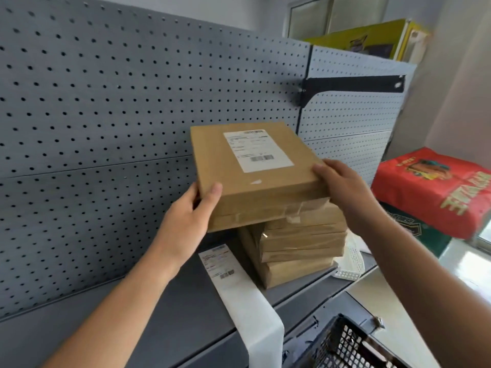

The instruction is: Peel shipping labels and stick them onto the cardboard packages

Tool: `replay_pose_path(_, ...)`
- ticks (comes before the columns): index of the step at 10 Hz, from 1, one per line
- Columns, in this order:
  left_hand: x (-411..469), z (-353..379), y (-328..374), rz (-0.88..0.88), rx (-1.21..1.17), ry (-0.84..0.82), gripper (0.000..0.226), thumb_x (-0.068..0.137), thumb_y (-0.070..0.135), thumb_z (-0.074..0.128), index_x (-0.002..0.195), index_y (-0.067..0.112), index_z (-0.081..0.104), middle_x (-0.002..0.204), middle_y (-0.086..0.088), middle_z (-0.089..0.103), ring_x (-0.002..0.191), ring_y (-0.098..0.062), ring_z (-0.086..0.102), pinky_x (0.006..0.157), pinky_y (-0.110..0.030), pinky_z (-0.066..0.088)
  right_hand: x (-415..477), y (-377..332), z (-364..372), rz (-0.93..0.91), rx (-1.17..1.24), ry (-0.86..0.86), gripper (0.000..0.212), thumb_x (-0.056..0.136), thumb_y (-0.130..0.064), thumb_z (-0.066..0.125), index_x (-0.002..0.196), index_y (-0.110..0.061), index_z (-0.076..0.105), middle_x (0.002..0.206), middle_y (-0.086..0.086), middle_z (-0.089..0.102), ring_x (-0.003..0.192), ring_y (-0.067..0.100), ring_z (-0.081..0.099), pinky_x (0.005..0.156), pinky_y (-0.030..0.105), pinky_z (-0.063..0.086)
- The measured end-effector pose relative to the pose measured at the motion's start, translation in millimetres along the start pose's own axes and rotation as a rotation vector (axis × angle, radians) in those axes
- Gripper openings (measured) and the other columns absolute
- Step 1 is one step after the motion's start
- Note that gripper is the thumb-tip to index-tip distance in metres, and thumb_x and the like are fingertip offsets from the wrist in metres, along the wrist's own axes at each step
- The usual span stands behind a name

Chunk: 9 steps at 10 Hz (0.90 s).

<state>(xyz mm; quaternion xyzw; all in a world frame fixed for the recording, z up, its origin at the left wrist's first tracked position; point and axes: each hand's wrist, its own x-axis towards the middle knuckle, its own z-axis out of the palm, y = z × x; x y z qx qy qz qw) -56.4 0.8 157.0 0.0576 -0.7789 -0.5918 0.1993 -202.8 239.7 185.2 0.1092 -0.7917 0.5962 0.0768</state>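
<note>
Outstretched left hand (190,212), right hand (342,185)

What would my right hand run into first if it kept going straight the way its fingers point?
The right hand rests on the top package, fingers pointing up-left across its face. Sliding on, it would probably reach the white shipping label first.

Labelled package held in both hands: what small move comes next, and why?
Probably set the package down squarely on the stack and let go. Its label is already stuck on, left hand and right hand grip its near corners, and it overhangs the stack leftward.
</note>
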Motion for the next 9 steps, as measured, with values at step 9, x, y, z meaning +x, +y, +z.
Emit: replay_pose_path(9, 79, 99, -25, -0.015, 0.153, -0.038, 0.075, 0.091, 0.069, 0.047, 0.153, 0.028, 0.039, 0.144, 0.012, 0.054, 0.134, -0.011, 0.051, 0.104, -0.023, 0.037, 76, 61, -56, -0.184, -0.284, 0.371, 0.042, 0.100, -0.038, 0.049, 0.136, -0.016, 0.054, 0.138, 0.008, 0.056, 0.126, 0.023, 0.050, 0.102, 0.041, 0.040)
